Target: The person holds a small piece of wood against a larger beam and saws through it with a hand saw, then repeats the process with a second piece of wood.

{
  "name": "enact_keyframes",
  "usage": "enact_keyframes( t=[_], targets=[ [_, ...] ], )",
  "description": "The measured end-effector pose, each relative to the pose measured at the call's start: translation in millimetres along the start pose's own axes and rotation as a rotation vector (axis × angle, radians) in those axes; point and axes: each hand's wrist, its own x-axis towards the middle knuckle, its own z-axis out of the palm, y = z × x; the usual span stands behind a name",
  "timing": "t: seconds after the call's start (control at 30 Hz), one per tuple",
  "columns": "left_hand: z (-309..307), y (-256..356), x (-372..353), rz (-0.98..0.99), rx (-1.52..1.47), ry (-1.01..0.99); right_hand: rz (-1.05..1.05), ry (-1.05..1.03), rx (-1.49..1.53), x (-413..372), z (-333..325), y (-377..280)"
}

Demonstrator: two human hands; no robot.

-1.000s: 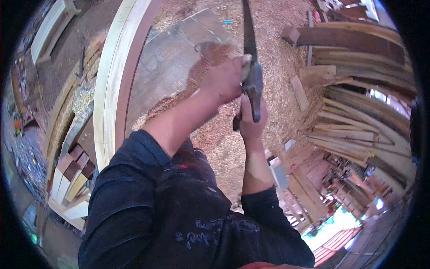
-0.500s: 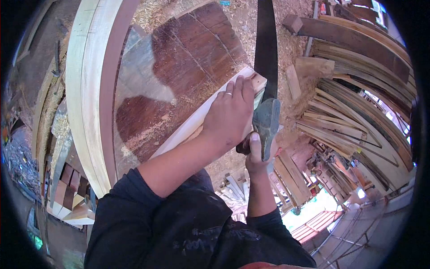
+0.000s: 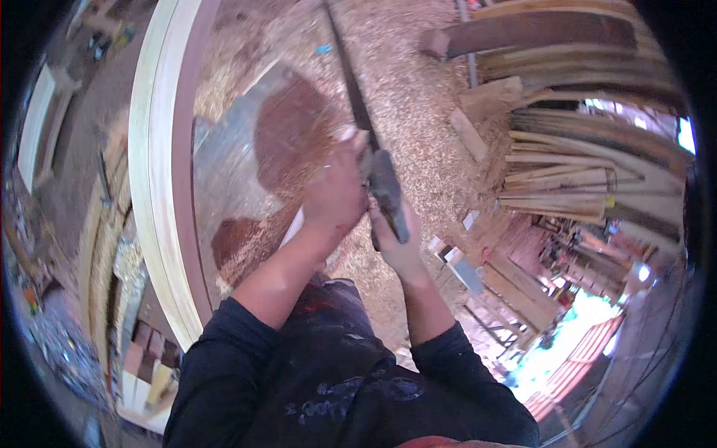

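My left hand [image 3: 336,190] is closed over a pale wooden piece [image 3: 294,227], which is mostly hidden under the hand and forearm. Just to its right, my right hand [image 3: 393,235] grips the handle [image 3: 386,187] of a handsaw. The long dark saw blade [image 3: 351,78] points up and slightly left, its narrow side turned toward me. It passes close beside my left fingers and the far end of the piece; blur hides whether it touches the wood. Beneath the hands lies a brown and grey board [image 3: 233,153] with sawdust on it.
Long pale beams [image 3: 160,149] stand along the left of the board. Wood shavings [image 3: 437,198] cover the ground. Stacked planks [image 3: 567,175] and a thick dark beam [image 3: 538,36] lie at the right. A small loose block [image 3: 468,134] rests near them.
Both hands, the saw and the pale piece have shifted left in view. The blade now leans left and shows its narrow side instead of its broad face. The camera view has also moved.
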Motion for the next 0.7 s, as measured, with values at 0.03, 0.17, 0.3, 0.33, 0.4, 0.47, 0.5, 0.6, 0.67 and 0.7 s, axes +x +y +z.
enact_keyframes(
  t=[0.03,0.17,0.3,0.33,0.4,0.47,0.5,0.6,0.67,0.7],
  targets=[
    [-5,6,-1,-0.029,0.006,-0.020,-0.016,-0.005,-0.023,-1,-3,0],
    [7,4,2,0.005,0.074,0.092,-0.212,0.102,0.026,-3,-14,-9],
    [13,-4,-1,0.069,0.049,0.157,-0.290,0.111,0.142,-76,-78,-63],
    [14,0,-1,0.060,0.059,0.145,-0.336,0.125,0.142,-96,-98,-76],
    [25,-20,15,0.228,0.102,0.207,-0.372,0.136,0.086,-123,-124,-81],
    [13,-10,0,0.235,0.199,0.233,-0.346,0.139,0.034,-147,-141,-81],
    [9,0,-11,0.155,0.222,0.190,-0.344,0.117,0.011,-153,-148,-81],
    [0,3,-55,-0.025,0.256,0.165,-0.368,0.013,0.195,-174,-143,-48],
    [4,-24,-87,-0.019,0.265,0.216,-0.320,-0.077,0.270,-183,-130,-43],
    [9,-39,-106,-0.022,0.264,0.222,-0.300,-0.119,0.259,-184,-123,-45]
  ],
)
